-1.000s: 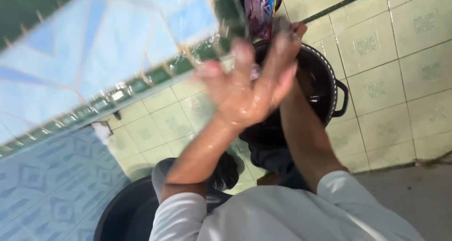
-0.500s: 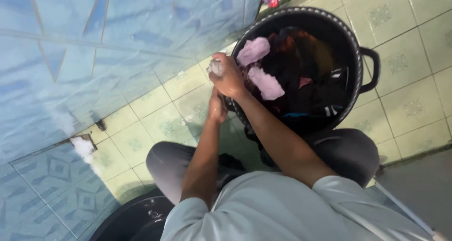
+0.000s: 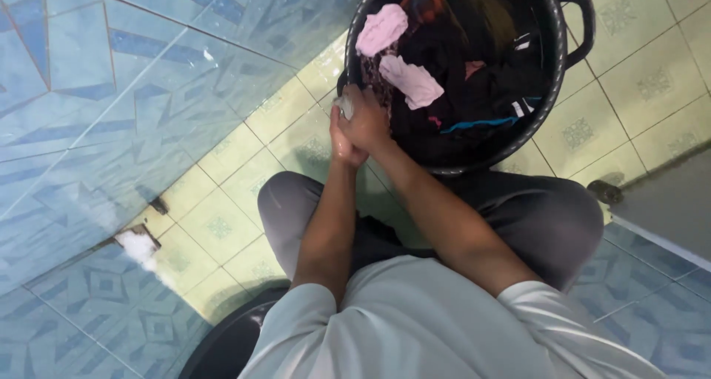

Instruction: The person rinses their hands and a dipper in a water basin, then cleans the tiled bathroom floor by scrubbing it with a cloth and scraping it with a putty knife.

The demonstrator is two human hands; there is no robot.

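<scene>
My right hand (image 3: 368,121) is closed around a small pale wet lump (image 3: 344,106), cloth or soap, I cannot tell which. It sits at the near-left rim of a black plastic basin (image 3: 554,83). My left hand (image 3: 341,146) is pressed under my right hand, its fingers mostly hidden. The basin holds a heap of dark wet clothes (image 3: 474,68) with two pink pieces (image 3: 411,80) on top. Both forearms are bare and wet.
I squat on pale green floor tiles (image 3: 215,223), grey trouser knees (image 3: 548,216) below the basin. A blue patterned tiled wall (image 3: 111,90) runs along the left, with white foam at a gap (image 3: 138,246). A second black basin (image 3: 222,346) lies at the bottom. A floor drain (image 3: 606,192) is at the right.
The view has tilted down and the basin has shifted up in the picture. A second ago both hands were raised and rubbing together; now they are held together low at the basin's rim.
</scene>
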